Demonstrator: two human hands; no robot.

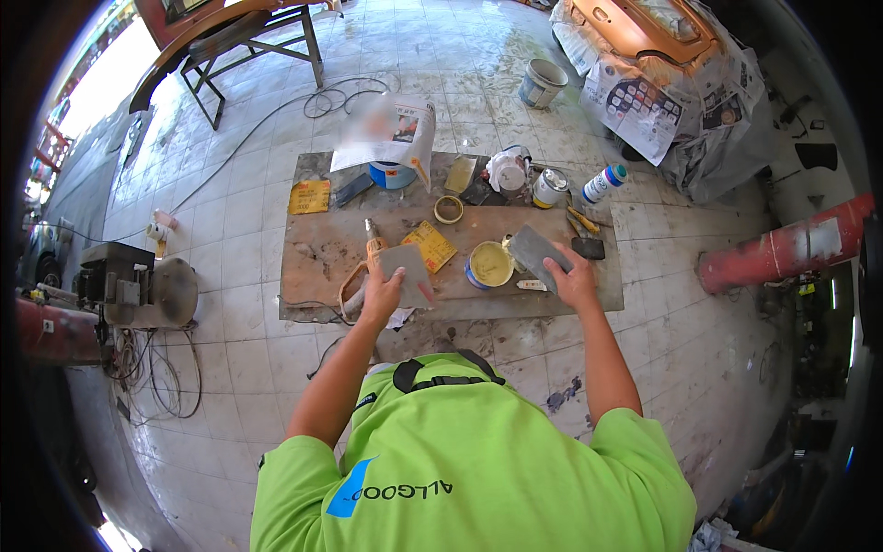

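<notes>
My left hand [382, 293] grips a thin, flat grey square plate [405, 269] by its lower left edge. In my right hand [576, 281] is a darker grey rectangular slab [535, 250], held at its right end and tilted. An open round tub of yellowish paste [490, 265] stands on the low board between the hands, nearer the right one. A yellow sandpaper sheet [432, 243] lies just beyond the left plate. Partly hidden beside my left hand is an orange tool with a metal nozzle [373, 237].
Across the board's far side [317, 166] stand a blue tub [393, 177] under paper, a tape roll [449, 210], a can [550, 188] and a blue-and-white bottle [604, 183]. A bucket [543, 83] and a paper-masked orange car part [644, 37] are beyond. A cable [241, 138] crosses the tiles.
</notes>
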